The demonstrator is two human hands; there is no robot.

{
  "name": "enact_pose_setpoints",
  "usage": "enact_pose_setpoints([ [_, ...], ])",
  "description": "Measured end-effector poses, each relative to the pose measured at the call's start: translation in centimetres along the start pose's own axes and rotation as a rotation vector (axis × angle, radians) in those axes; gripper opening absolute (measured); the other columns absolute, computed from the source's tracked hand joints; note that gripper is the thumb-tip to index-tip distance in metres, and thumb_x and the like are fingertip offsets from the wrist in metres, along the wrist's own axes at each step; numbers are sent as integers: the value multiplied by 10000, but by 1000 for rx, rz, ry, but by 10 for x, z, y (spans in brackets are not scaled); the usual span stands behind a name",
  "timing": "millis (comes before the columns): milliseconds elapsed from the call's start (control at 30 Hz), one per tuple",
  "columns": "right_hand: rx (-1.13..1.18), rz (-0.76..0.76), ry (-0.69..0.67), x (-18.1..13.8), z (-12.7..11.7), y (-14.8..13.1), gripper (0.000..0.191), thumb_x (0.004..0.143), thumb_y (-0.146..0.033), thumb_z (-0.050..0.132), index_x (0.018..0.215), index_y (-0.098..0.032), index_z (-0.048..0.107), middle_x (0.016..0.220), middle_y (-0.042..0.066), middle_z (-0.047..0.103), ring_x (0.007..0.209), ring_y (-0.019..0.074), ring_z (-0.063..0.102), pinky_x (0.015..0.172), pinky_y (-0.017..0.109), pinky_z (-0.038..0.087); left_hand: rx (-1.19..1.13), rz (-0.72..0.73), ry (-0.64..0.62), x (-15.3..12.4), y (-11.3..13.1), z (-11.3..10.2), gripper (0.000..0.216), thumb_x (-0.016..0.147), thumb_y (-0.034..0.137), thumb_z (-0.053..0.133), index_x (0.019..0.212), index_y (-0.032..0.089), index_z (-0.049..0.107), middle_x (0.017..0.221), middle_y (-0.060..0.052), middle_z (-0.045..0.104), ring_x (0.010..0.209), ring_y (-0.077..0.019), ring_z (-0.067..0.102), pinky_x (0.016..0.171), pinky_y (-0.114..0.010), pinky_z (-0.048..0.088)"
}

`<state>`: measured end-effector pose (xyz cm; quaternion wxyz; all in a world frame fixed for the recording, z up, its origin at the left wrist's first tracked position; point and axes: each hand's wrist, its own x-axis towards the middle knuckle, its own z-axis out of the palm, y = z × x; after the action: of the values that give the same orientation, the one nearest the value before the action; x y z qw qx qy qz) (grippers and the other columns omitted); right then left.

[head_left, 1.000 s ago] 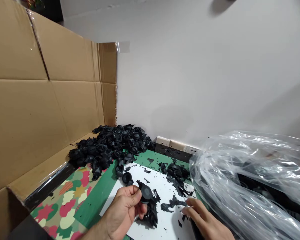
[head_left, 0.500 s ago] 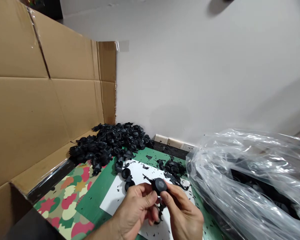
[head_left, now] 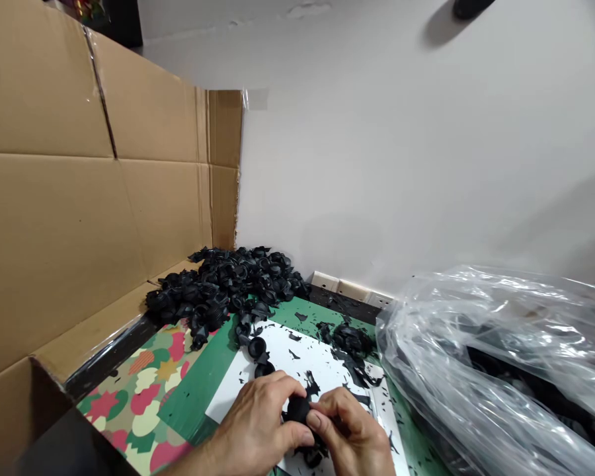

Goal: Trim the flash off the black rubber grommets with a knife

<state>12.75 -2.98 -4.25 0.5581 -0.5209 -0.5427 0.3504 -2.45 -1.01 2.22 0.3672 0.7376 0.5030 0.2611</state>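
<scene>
Since the frame half a second ago, both hands and the round black part they're working on have dropped a bit lower in the picture, and the part's flat round face no longer shows as clearly. So right now the part sits at bottom centre of the frame, just over the white sheet. The left hand has it from the left in a narrow grip, fingers over the far side and thumb on the near side. The right hand pinches at its right edge, thumb against a bent forefinger, though you can't really tell whether that's the body or some thin edge bit. More dark bits lie under the hands, mostly hidden. Just up and left of them there's a little cup-shaped piece, and a big pile of black parts is heaped left of centre by the cardboard. A smaller tangle of scraps lies right of centre, with crumbs scattered all around. The sheet's on a green board, patterned paper shows at lower left, and a clear plastic bag with dark stuff inside fills the lower right.
</scene>
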Motion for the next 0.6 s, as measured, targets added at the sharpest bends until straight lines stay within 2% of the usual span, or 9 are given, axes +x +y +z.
enact_pose_setpoints([
  [100, -91, 46, -16, 11, 1, -18, 288, 757, -442, 580, 579, -220, 532, 496, -41, 504, 469, 135, 466, 460, 230, 359, -46, 45, 40, 6, 4, 0, 187, 631, 128, 696, 794, 220, 693, 679, 29, 596, 602, -161, 463, 585, -240, 316],
  [200, -212, 17, -4, 33, 2, -34, 276, 755, -434, 494, 573, -226, 499, 497, -33, 495, 477, 146, 457, 464, 239, 356, -120, 73, 163, 8, 15, 2, 81, 676, 125, 653, 693, 205, 661, 633, 18, 570, 615, -169, 474, 591, -247, 328],
  [267, -252, 16, 39, 50, -1, -35, 271, 742, -443, 467, 569, -234, 479, 503, -25, 490, 497, 158, 460, 488, 252, 355, -177, 101, 198, 4, 22, 2, 79, 712, 137, 631, 666, 198, 649, 615, 10, 569, 609, -170, 492, 583, -253, 339],
  [367, -341, 60, 160, 71, -13, -22, 241, 677, -449, 472, 542, -252, 439, 474, -19, 453, 487, 178, 441, 504, 279, 333, -300, 165, 199, -1, 27, -4, 47, 724, 191, 666, 679, 189, 652, 649, -11, 604, 623, -174, 525, 593, -263, 376],
  [433, -387, 76, 190, 80, -22, -10, 243, 665, -461, 479, 540, -258, 434, 465, -22, 449, 470, 177, 423, 504, 286, 322, -474, 52, 212, 2, 23, -9, 75, 677, 203, 716, 704, 181, 649, 634, -3, 598, 606, -159, 520, 568, -252, 390],
  [467, -401, 79, 182, 83, -26, -5, 248, 674, -467, 481, 548, -257, 441, 467, -23, 455, 467, 176, 423, 503, 285, 322, -589, -19, 193, 5, 19, -12, 159, 620, 195, 754, 734, 174, 644, 622, 8, 595, 584, -147, 517, 540, -238, 393],
  [533, -404, 79, 136, 85, -33, 2, 262, 710, -475, 472, 573, -252, 457, 474, -31, 456, 464, 175, 438, 493, 279, 335, -767, -115, 220, 13, 9, -15, 257, 578, 213, 781, 782, 158, 636, 620, 16, 597, 554, -123, 521, 506, -217, 396],
  [600, -386, 80, 66, 83, -39, 5, 283, 743, -483, 457, 595, -242, 472, 480, -36, 452, 464, 174, 461, 479, 274, 362, -846, -151, 255, 20, 0, -14, 337, 566, 212, 789, 863, 156, 641, 726, -3, 626, 562, -116, 560, 488, -207, 411],
])
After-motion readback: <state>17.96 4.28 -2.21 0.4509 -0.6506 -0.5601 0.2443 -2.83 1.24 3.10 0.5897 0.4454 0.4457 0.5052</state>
